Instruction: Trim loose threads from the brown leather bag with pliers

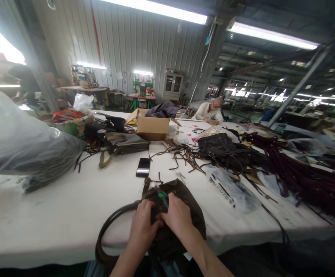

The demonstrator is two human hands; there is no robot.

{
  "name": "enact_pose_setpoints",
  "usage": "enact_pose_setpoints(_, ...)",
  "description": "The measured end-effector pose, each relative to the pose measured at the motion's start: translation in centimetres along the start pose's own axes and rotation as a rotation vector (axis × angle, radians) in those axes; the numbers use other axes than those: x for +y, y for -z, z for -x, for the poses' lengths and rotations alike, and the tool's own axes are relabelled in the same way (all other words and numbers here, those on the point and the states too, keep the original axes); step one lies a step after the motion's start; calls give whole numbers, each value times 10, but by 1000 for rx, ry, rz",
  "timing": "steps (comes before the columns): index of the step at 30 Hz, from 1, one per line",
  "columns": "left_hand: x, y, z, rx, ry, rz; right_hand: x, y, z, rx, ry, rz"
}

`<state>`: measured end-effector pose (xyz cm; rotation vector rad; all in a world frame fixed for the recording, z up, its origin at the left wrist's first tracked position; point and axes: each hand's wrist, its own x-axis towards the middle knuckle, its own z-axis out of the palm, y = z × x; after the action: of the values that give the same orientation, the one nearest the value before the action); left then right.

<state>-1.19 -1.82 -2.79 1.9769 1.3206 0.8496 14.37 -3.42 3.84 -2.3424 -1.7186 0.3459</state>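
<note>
A dark olive-brown handbag lies at the near edge of the white table, its long strap looping off the front. My left hand grips the bag's top. My right hand presses on the bag beside it and holds a small tool with a green handle, its tip at the bag's opening. The fingers of both hands meet over the dark fabric.
A black phone lies just beyond the bag. Loose brown straps, a dark bag, clear plastic bags and maroon cords cover the right. A cardboard box and a grey plastic sack stand left. A person sits at the far end.
</note>
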Motion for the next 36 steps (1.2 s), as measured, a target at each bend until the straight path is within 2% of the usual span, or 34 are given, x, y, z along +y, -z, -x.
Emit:
enact_pose_setpoints(4, -4, -1, 1, -8, -10, 17, -8, 6, -3, -59, -15, 75)
enact_pose_setpoints(7, -8, -5, 0, 19, -6, 97, -4, 8, -7, -66, -18, 38)
enact_pose_setpoints(11, -10, -8, 5, 109, -41, 198, 9, 3, -11, -76, -49, -173)
enact_pose_setpoints(15, -1, 0, 20, 273, -55, 68, 18, -3, -10, -22, 32, -399)
enact_pose_setpoints(17, 6, 5, 28, 308, -15, 31, 20, -4, -8, 8, 48, -483)
enact_pose_setpoints(20, 14, 8, 35, 195, 116, 92, 20, -3, -5, 40, 44, -529)
enact_pose_setpoints(22, 17, 10, 37, 84, 201, 107, 20, -3, -5, 59, 69, -496)
enact_pose_setpoints(25, 20, 13, 34, 7, 260, 42, 17, -3, -5, 78, 107, -405)
enact_pose_setpoints(29, 24, 18, 30, -24, 283, -62, 9, 2, -4, 117, 135, -333)
enact_pose_setpoints(32, 22, 20, 29, 38, 264, -104, 4, 8, 0, 153, 150, -294)
enact_pose_setpoints(34, 17, 20, 27, 73, 279, 14, 2, 12, 4, 165, 157, -283)
enact_pose_setpoints(36, 11, 22, 24, 47, 350, 205, 2, 16, 7, 174, 172, -297)
